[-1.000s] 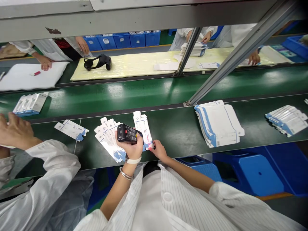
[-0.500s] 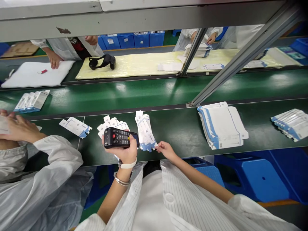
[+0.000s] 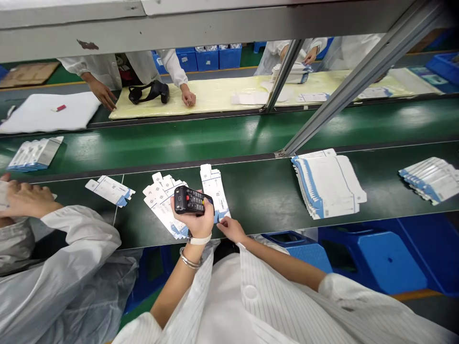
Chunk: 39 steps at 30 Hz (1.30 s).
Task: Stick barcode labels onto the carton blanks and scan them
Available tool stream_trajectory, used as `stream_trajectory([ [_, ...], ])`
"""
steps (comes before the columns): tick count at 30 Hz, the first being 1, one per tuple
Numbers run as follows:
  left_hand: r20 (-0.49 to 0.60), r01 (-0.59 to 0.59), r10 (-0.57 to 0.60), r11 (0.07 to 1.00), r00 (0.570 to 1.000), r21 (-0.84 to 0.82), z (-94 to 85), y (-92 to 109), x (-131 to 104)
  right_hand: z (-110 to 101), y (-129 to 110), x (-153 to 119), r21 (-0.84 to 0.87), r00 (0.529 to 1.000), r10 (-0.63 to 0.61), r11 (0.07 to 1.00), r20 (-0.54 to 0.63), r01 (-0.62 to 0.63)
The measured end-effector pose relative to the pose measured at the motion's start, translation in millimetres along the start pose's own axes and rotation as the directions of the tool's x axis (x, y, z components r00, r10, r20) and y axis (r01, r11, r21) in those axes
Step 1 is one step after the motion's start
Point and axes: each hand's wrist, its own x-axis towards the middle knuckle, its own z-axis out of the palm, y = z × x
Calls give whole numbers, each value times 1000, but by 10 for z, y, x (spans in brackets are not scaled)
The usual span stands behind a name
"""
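My left hand [image 3: 199, 220] is wrapped round a black handheld barcode scanner [image 3: 190, 200] with a keypad, held above the table. Under and beside the scanner lies a small stack of flat white-and-blue cartons [image 3: 217, 188], partly hidden by it. My right hand [image 3: 233, 230] is closed at the lower right corner of this stack, its fingertips pinching the edge of a carton. A fanned pile of flat cartons [image 3: 161, 203] spreads to the left of the scanner, close to my left hand.
A large stack of flat cartons [image 3: 330, 186] and another fanned pile [image 3: 430, 179] lie to the right. A co-worker's hand [image 3: 32, 200] is at the left, near a single carton [image 3: 110, 191]. Beyond the green conveyor [image 3: 179, 138], people stand behind a yellow mat [image 3: 215, 91]. A metal post [image 3: 333, 105] slants overhead.
My left hand has moved right with the scanner, uncovering more of the fanned pile. My right hand has shifted slightly left. Across the conveyor, a person's hand has come down onto the yellow mat.
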Motion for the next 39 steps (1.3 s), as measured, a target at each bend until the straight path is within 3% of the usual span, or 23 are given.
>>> stream_trajectory([
  [2,7,6,-6,1000,1000,0,8,-16,-11,-108,89,39,-87,990,-18,996,-142,5],
  [5,7,14,-14,1000,1000,11,19,-3,-8,-209,169,126,-179,972,-47,984,-232,4],
  [15,-19,-2,3,997,1000,78,153,83,-6,-320,210,281,-243,979,-58,970,-193,9],
  [21,-47,-13,19,992,999,124,273,110,-96,-419,261,277,-109,996,-55,993,-66,48],
  [27,-62,17,-9,991,998,133,324,86,-167,-357,377,314,109,999,-11,994,31,7],
  [39,43,28,-30,999,999,37,-24,32,65,-239,296,153,448,997,33,894,-67,0],
])
